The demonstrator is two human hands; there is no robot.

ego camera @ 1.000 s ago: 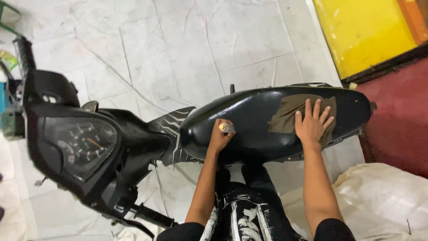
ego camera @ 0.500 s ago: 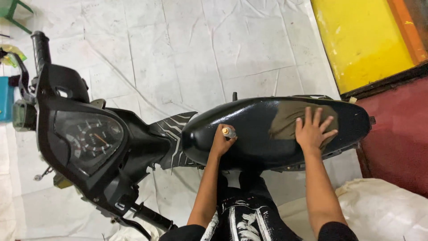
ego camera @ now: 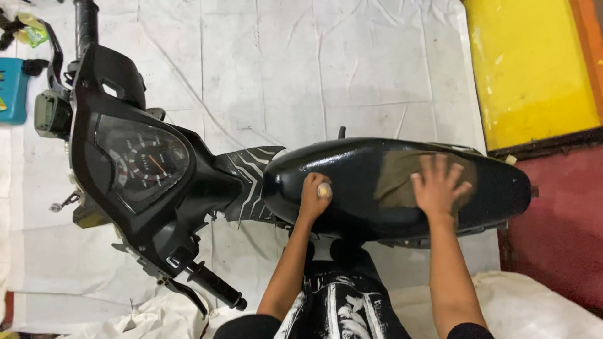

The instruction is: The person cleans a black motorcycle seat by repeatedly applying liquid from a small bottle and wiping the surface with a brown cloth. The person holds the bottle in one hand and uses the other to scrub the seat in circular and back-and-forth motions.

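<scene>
The right hand (ego camera: pixel 438 185) lies flat, fingers spread, pressing a brownish cloth (ego camera: pixel 397 179) onto the rear of the black motorcycle seat (ego camera: pixel 352 169); the left hand (ego camera: pixel 313 196) is curled around a small pale round object (ego camera: pixel 324 190) at the seat's front, near the instrument cluster (ego camera: pixel 143 162).

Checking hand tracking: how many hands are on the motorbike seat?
2. The left hand rests near the front of the black seat, holding a small round object. The right hand presses a brownish cloth further back. None appear hidden.
</scene>
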